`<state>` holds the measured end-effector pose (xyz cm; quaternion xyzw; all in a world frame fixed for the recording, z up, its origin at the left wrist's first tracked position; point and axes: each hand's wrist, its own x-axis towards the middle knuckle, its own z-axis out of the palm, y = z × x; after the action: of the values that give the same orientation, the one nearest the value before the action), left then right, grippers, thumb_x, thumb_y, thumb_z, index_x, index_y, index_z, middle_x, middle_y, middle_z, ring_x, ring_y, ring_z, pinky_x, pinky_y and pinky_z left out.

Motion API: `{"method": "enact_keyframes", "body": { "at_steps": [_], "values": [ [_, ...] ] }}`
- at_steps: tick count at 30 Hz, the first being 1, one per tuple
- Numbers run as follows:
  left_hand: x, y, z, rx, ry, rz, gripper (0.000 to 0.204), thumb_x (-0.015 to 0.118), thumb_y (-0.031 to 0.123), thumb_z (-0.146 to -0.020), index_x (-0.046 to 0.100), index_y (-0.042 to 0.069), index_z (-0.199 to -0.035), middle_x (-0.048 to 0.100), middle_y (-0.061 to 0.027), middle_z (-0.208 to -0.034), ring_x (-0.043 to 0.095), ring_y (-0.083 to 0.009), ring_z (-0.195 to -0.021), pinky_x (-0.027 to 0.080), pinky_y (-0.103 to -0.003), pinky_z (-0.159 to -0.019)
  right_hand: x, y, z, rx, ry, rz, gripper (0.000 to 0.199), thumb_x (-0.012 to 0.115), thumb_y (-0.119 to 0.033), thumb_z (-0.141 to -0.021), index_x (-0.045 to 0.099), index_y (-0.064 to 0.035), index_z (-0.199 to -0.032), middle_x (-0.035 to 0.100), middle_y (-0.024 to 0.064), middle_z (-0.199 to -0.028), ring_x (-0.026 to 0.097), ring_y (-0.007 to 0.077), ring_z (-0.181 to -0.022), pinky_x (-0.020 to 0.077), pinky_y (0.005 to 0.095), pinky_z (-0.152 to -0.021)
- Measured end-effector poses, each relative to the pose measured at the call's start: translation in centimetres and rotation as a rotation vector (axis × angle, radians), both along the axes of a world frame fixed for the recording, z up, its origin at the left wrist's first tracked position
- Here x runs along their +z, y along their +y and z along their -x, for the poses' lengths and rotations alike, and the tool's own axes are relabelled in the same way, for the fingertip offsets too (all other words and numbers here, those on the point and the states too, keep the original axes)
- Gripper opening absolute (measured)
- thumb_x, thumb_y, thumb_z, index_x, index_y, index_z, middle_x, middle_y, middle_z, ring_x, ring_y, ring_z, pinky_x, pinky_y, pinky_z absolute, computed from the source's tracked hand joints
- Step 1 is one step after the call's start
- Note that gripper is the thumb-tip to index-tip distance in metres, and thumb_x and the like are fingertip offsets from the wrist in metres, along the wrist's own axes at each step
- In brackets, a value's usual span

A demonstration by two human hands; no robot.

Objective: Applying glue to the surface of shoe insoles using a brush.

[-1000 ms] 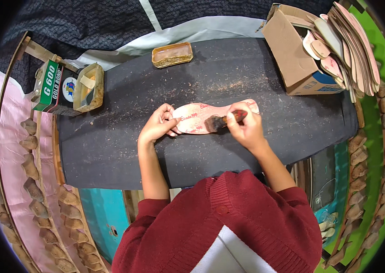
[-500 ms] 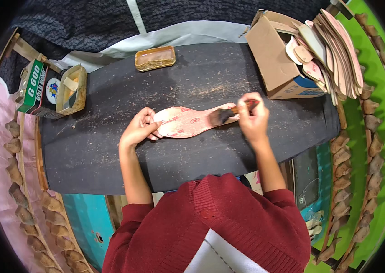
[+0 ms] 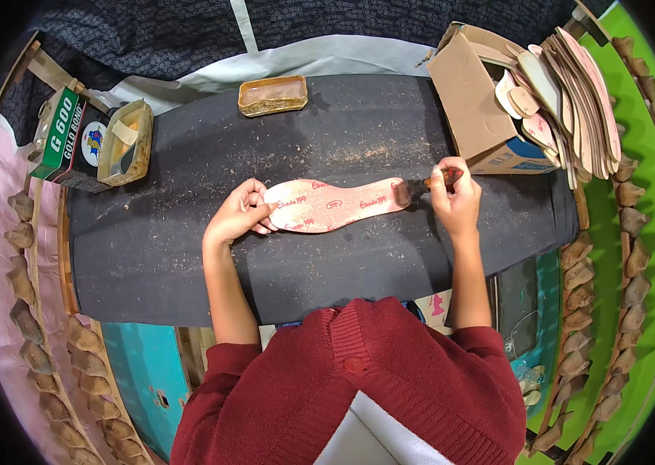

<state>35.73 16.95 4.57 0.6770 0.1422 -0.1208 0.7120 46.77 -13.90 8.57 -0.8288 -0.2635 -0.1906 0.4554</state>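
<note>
A pale pink insole (image 3: 343,211) with red print lies lengthwise on the dark cloth-covered table (image 3: 304,279). Its wide end is pinched by my left hand (image 3: 239,211), thumb on top and fingers curled at the edge. My right hand (image 3: 455,194) is closed around the dark, stained handle of a paintbrush (image 3: 419,189). The bristles touch the narrow right end of the insole. Part of the brush handle is hidden by my fingers.
At the back stands a shallow yellowish tray (image 3: 271,108). A green and black tin (image 3: 70,139) and a crusted yellow container (image 3: 127,143) stand far left. A cardboard box (image 3: 471,101) holds stacked insoles (image 3: 579,101) at right. Shavings dot the cloth; shoe lasts (image 3: 637,291) line side racks.
My right hand has moved the brush rightward along the insole, from its narrow middle to its right end. My left hand keeps its hold at the wide end.
</note>
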Motion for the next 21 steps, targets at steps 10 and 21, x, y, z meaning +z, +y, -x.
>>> {"method": "enact_keyframes", "body": {
  "at_steps": [10, 21],
  "values": [
    [0.1, 0.0, 0.3, -0.01, -0.006, 0.004, 0.019, 0.056, 0.006, -0.076, 0.039, 0.004, -0.085, 0.053, -0.0049, -0.067, 0.058, -0.0124, -0.055, 0.048, -0.02, -0.045, -1.0, 1.3, 0.8, 0.155, 0.017, -0.015, 0.007, 0.054, -0.008, -0.076, 0.05, -0.0029, -0.078, 0.052, 0.0048, -0.055, 0.053, 0.0099, -0.049, 0.0413, 0.0225, -0.045],
    [0.3, 0.0, -0.1, -0.017, -0.015, 0.0, 0.019, 0.056, 0.007, -0.077, 0.039, 0.004, -0.085, 0.053, -0.0049, -0.064, 0.058, -0.0125, -0.055, 0.047, -0.019, -0.044, -1.1, 2.8, 1.8, 0.212, -0.06, -0.071, 0.011, 0.055, -0.012, -0.078, 0.049, -0.0024, -0.08, 0.053, 0.0025, -0.06, 0.053, 0.0064, -0.053, 0.0408, 0.0205, -0.046]
  ]
}}
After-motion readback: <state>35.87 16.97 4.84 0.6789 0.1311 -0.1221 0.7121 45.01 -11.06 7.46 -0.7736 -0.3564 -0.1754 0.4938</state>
